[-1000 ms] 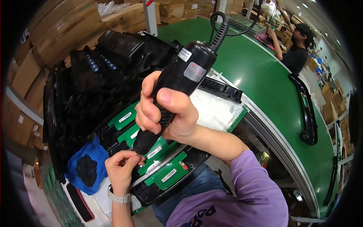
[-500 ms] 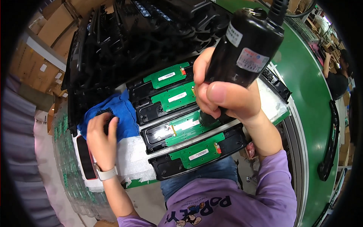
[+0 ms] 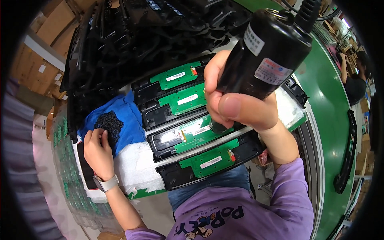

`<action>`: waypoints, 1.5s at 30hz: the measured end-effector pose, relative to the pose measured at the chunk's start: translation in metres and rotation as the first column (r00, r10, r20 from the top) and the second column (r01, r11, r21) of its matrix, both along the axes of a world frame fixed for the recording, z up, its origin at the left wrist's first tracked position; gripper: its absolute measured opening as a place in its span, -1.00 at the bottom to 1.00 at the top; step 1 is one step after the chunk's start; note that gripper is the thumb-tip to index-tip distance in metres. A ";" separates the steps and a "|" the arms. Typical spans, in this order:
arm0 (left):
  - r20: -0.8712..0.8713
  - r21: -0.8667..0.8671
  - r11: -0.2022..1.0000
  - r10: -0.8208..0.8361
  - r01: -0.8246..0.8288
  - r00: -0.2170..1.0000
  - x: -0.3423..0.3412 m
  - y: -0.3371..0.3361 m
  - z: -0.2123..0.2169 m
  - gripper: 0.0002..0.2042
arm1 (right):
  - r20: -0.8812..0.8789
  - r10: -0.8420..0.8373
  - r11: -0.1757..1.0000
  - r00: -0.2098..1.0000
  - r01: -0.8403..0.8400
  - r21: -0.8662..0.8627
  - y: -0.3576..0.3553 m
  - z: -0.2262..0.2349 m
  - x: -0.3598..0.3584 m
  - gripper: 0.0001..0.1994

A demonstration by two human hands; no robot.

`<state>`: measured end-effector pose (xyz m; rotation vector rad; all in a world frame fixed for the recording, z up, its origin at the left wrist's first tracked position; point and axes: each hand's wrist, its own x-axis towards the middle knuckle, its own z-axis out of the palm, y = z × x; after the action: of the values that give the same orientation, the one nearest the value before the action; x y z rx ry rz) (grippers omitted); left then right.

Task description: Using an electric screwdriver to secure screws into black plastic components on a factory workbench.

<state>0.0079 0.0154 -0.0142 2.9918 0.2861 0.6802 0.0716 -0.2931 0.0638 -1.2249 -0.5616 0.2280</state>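
My right hand is wrapped round a black electric screwdriver, its cord leading up and away. The tool's lower end comes down over a green circuit board in a black plastic housing; whether the tip touches it I cannot tell. To the left, my left hand has its fingers and thumb drawn together at the near edge of a heap of small black screws. That heap lies on a blue cloth. What sits between those fingertips is too small to make out.
Beside the board under the tool are other housings with green boards, laid in a row. Stacked black plastic parts fill the far side. A dark flat red-edged device is by my left wrist. Farther right, a person sits beyond the green surface.
My left hand has drawn back toward me and left, uncovering the screw heap, and its fingers have come together. The right hand and screwdriver have hardly moved.
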 end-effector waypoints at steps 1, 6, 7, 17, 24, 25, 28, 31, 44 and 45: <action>0.031 -0.034 0.999 -0.004 0.006 1.000 0.000 -0.001 0.000 -0.92 | 0.001 0.001 1.000 1.000 -0.001 0.024 0.001 0.000 -0.001 -0.73; 0.135 -0.134 0.987 -0.066 0.085 0.989 0.002 -0.003 0.000 -0.91 | -0.045 -0.024 0.996 0.999 0.027 0.084 0.006 0.004 -0.005 -0.78; 0.162 -0.136 0.985 -0.082 0.105 0.983 0.003 -0.005 0.000 -0.91 | 0.004 -0.032 0.996 0.999 0.032 0.080 0.006 0.003 -0.005 -0.79; 0.137 -0.932 0.294 -0.255 0.212 0.957 0.016 -0.024 0.002 -0.84 | 0.291 0.048 0.999 0.956 -0.044 -0.020 0.005 -0.009 -0.001 -0.77; 0.186 -0.916 -0.400 -0.358 0.030 0.915 0.035 -0.075 0.008 -0.86 | 0.414 0.072 0.997 0.907 -0.077 -0.006 0.007 -0.013 -0.001 -0.77; 0.181 -0.902 -0.433 -0.403 -0.012 0.897 0.038 -0.082 0.007 -0.87 | 0.363 0.096 0.995 0.927 -0.088 -0.037 0.004 -0.013 -0.001 -0.78; 0.168 -0.845 -0.522 -0.465 -0.116 0.869 0.042 -0.103 0.014 -0.89 | 0.101 0.091 0.994 0.991 -0.097 0.050 -0.005 -0.007 -0.003 -0.76; 0.199 -0.769 -0.613 -0.498 -0.180 0.844 0.040 -0.112 0.012 -0.90 | -0.007 0.154 0.927 0.988 -0.141 0.347 -0.018 0.003 -0.001 -0.83; 0.141 -0.909 -0.388 -0.628 -0.152 0.765 0.021 -0.121 0.007 -0.89 | 0.103 -0.071 0.820 0.992 -0.001 0.572 -0.015 -0.006 0.004 -0.71; 0.139 -0.909 -0.388 -0.626 -0.152 0.767 0.021 -0.121 0.007 -0.89 | 0.102 -0.068 0.820 0.992 -0.002 0.572 -0.015 -0.006 0.004 -0.71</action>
<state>0.0284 -0.1052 -0.0073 1.1367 -0.0049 -0.4432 0.0755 -0.3082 0.0579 -0.6583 -0.6521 -0.0496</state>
